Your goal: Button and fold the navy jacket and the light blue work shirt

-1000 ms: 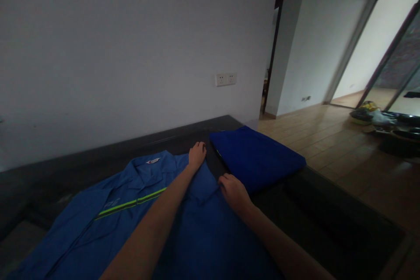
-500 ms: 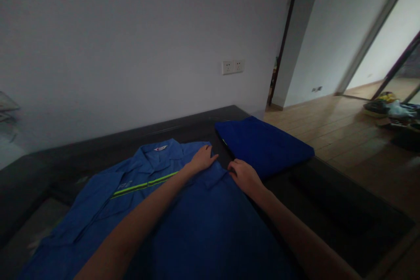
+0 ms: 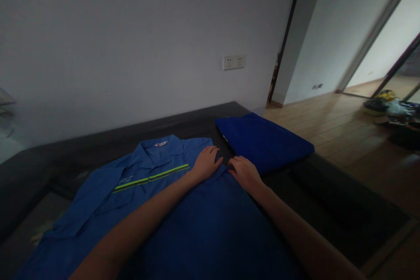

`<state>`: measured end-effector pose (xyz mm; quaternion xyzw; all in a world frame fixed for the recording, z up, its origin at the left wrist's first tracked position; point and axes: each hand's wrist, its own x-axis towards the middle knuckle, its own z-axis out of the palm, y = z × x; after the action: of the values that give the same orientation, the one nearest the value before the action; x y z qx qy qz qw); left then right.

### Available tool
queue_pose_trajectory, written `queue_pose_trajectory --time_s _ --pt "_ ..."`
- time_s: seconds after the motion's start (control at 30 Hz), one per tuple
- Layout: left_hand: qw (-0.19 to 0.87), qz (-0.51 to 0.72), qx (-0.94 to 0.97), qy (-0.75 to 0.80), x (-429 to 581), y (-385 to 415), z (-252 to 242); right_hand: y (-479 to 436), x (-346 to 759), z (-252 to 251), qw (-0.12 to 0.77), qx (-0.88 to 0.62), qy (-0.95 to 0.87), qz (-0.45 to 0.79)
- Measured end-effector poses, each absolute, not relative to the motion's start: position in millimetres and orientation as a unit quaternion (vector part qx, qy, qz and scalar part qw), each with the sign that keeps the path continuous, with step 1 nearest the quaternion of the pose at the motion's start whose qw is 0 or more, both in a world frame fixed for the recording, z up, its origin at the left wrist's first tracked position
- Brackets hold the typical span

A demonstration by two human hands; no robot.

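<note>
A blue work shirt with a collar, a neck label and a yellow-green and dark stripe across the chest lies spread on a dark padded surface. Its near right part is folded over and stretches towards me. My left hand rests flat on the shirt by its right edge, thumb apart from the fingers. Close beside it, my right hand has its fingers bent around the shirt's folded edge, pinching the cloth. The fingertips are partly hidden.
A folded bright blue garment lies just beyond my right hand. The dark surface runs along a pale wall with two sockets. Bags and other items sit on the wooden floor at far right.
My left hand has shifted slightly down and right along the shirt's edge, nearer my right hand. The right hand has stayed at the folded edge.
</note>
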<state>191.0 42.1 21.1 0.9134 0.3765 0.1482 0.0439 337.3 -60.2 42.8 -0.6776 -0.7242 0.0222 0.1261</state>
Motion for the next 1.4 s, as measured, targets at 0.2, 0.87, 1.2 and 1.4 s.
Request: queue_pose_trajectory --time_s 0.2,0.87,1.2,1.4 --pt "0.059 0.089 0.926 0.361 184 20 6 -59 330 37 0.097 -0.660 -0.744 -0.041" --pt "0.085 0.214 0.925 0.303 174 3 23 -70 349 50 0.105 -0.634 -0.766 -0.007" --pt "0.062 0.172 0.930 0.319 175 -2 16 -72 345 51 0.106 -0.639 -0.762 0.019" --pt "0.055 0.151 0.938 0.308 176 -3 26 -71 348 48 0.122 -0.645 -0.755 -0.004"
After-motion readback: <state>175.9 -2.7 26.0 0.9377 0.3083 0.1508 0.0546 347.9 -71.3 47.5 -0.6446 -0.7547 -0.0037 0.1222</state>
